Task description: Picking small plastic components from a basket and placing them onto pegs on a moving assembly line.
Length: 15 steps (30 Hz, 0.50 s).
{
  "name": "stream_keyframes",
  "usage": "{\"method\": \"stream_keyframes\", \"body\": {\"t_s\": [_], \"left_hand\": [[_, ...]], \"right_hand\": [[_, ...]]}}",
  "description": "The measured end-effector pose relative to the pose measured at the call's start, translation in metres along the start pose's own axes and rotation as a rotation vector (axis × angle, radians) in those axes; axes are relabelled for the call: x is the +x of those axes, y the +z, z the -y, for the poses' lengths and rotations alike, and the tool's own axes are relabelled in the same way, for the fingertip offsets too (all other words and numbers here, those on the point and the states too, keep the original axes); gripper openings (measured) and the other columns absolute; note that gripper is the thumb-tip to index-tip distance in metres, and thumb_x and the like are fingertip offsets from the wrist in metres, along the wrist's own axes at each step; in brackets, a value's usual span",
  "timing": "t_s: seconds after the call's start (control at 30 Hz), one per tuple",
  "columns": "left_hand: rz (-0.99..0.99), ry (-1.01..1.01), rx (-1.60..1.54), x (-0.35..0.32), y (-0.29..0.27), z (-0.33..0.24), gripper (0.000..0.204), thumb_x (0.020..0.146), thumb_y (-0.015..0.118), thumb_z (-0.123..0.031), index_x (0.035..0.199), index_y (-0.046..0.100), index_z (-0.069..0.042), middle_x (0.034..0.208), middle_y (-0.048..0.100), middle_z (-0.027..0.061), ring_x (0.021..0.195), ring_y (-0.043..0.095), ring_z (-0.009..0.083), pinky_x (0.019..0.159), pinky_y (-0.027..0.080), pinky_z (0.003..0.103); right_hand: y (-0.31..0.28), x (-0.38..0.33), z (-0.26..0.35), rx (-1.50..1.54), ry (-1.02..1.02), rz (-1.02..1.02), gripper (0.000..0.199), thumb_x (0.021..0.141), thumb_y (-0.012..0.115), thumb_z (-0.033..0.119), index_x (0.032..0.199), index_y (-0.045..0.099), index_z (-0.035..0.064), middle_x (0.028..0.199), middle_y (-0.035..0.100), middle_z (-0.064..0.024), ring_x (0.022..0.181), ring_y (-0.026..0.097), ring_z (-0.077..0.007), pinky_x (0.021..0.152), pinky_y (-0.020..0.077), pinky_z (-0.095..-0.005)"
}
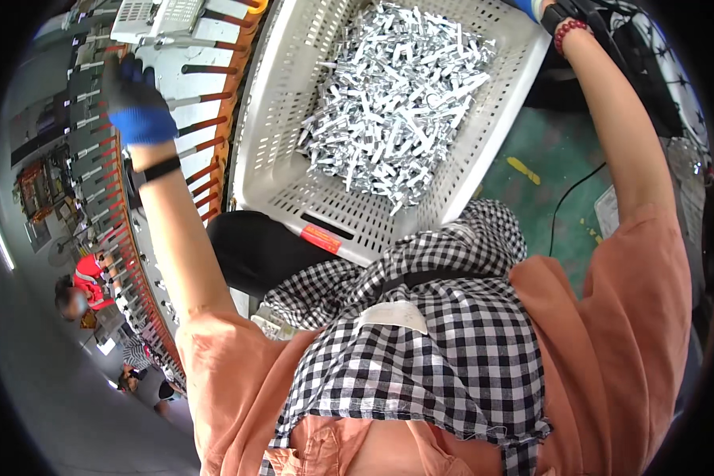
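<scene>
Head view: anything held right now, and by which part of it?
Blue-and-dark gloved left hand: open, nothing visibly held. Blue-gloved right hand: cut off at the top edge, so cannot tell.

Silvery parts [397,103] lie heaped in a pale crate [271,170]; the left hand [140,99] is past its left edge, the cropped right hand [529,6] perhaps near its right.

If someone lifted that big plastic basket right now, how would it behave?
The basket is probably heavy, given its heap of metal-looking pieces. Its walls seem fairly stiff, keeping their shape around the load. The pieces lie loose, so tilting might make them slide.
</scene>
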<state>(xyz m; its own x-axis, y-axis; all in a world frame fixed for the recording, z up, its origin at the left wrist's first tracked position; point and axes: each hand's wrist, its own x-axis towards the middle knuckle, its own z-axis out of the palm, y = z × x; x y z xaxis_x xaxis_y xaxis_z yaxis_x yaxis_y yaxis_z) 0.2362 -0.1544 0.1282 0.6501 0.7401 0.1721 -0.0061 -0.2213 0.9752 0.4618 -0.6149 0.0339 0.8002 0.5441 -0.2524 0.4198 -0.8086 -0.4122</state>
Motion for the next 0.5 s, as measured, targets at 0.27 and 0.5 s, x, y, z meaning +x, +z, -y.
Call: {"method": "stream_keyframes", "body": {"t_s": [0.27,0.5], "left_hand": [[0.182,0.145,0.549,-0.046,0.045,0.001,0.050,0.110,0.043,-0.035,0.106,0.076,0.002,0.076,0.072,0.0086,0.069,0.063,0.0144,0.068,0.046,0.030],[1.070,0.168,0.586,-0.127,0.074,-0.039,0.042,0.107,0.053,-0.018,0.145,0.056,-0.001,0.144,0.062,0.0125,0.127,0.061,0.0222,0.107,0.047,0.034]], "right_hand": [[-0.001,-0.001,-0.025,-0.052,0.026,-0.048,0.059,0.088,0.064,0.062,0.121,0.075,0.0145,0.109,0.076,-0.0173,0.101,0.072,-0.0348,0.089,0.0545,-0.0465],[0.060,0.038,-0.126,0.614,-0.284,0.001,0.049,0.097,0.065,0.044,0.131,0.068,0.0083,0.115,0.077,-0.0118,0.099,0.074,-0.0249,0.086,0.0546,-0.0408]]}}
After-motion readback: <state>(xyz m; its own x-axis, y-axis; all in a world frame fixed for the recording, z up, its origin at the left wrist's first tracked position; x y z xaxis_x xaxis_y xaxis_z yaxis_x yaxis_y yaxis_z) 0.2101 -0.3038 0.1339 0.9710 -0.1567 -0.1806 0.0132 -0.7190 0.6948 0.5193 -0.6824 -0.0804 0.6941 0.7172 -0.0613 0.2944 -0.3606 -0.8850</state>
